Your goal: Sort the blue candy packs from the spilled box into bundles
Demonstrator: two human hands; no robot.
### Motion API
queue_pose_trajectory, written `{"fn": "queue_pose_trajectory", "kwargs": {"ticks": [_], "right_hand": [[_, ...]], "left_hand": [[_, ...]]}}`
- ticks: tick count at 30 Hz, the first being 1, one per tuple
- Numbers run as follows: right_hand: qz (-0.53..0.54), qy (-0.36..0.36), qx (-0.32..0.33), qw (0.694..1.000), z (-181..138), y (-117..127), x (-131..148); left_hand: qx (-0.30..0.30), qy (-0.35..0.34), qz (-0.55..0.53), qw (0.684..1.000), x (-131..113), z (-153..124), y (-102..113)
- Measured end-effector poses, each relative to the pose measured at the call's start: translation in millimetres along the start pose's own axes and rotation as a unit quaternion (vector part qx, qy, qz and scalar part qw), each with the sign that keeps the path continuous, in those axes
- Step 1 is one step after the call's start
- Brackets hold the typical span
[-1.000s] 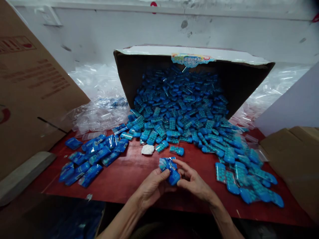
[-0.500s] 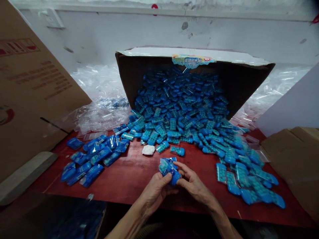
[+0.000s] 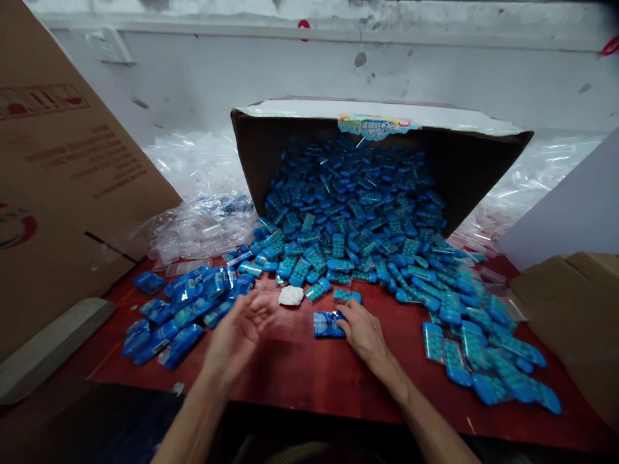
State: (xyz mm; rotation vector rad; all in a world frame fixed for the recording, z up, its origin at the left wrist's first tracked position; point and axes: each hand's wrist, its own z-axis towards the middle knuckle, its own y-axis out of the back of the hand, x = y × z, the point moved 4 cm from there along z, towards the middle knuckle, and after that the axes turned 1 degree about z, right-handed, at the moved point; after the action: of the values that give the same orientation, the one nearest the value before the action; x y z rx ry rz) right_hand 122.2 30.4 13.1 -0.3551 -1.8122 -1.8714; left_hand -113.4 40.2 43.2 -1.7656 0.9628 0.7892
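Observation:
A flat blue printed packet lies near the middle of the red table. My right hand has its fingertips closed on the packet's right end. Just beyond those fingers is a small clear-and-blue box of teal balls. My left hand, blurred by motion, is off to the left with loosely bent fingers and nothing visible in them. It is close to a pile of filled blue packets. A crumpled white lump sits between the hands, farther back.
A tipped carton spills a heap of the small boxes onto the red table; more lie at right. Clear plastic packaging is heaped behind the packets. Large cardboard at left and a brown box at right flank the table.
My left hand has let go of the blue packet and swung left. My right hand has brought the packet down flat on the table.

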Motion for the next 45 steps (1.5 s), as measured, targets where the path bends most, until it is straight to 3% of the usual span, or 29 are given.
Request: {"fn": "queue_pose_trajectory", "kwargs": {"ticks": [2, 3, 5, 7, 10, 12, 16, 19, 22, 24, 27, 32, 35, 39, 42, 45], "right_hand": [[-0.041, -0.002, -0.005, 0.999, 2, -7, -1], [-0.053, -0.001, -0.012, 0.999, 1, -10, -1], [-0.071, 0.003, -0.027, 0.997, 0, -11, -1], [-0.081, 0.005, -0.035, 0.996, -3, -11, -1], [-0.079, 0.008, -0.049, 0.996, -6, -11, 1], [-0.08, 0.011, -0.057, 0.995, -7, -11, 1], [-0.086, -0.009, -0.035, 0.996, -7, -9, -2], [-0.112, -0.019, 0.011, 0.993, 0, -3, 0], [-0.131, -0.01, 0.026, 0.991, 14, 1, 16], [-0.128, 0.013, 0.018, 0.992, 25, -3, 35], [-0.127, 0.039, 0.017, 0.991, 40, -19, 63], [-0.127, 0.061, 0.018, 0.99, 44, -27, 76], [-0.117, 0.083, 0.032, 0.989, 33, -13, 58], [-0.085, 0.023, -0.009, 0.996, 11, 5, 15], [-0.083, 0.008, -0.029, 0.996, -6, 0, -3], [-0.09, 0.021, -0.055, 0.994, -12, -9, -6]], "left_hand": [[0.013, -0.039, 0.183, 0.982, 22, -3, -13], [0.023, -0.096, 0.276, 0.956, 30, -4, -21], [0.027, -0.224, 0.431, 0.874, 40, -5, -37], [0.032, -0.305, 0.536, 0.786, 49, -5, -51], [0.093, -0.327, 0.621, 0.707, 68, -6, -69], [0.125, -0.314, 0.643, 0.687, 82, -9, -76], [0.127, -0.319, 0.636, 0.691, 97, -15, -69], [0.06, -0.349, 0.647, 0.675, 81, -6, -52], [-0.055, -0.336, 0.705, 0.623, 51, 18, -32], [-0.028, -0.33, 0.733, 0.595, 42, 35, -28], [0.028, -0.347, 0.734, 0.583, 44, 46, -26], [0.022, -0.374, 0.711, 0.596, 56, 36, -20], [0.023, -0.363, 0.695, 0.62, 57, 33, -23], [-0.009, -0.351, 0.673, 0.652, 60, 28, -30], [-0.033, -0.363, 0.662, 0.655, 64, 17, -33], [-0.027, -0.375, 0.622, 0.687, 60, 1, -37]]}}
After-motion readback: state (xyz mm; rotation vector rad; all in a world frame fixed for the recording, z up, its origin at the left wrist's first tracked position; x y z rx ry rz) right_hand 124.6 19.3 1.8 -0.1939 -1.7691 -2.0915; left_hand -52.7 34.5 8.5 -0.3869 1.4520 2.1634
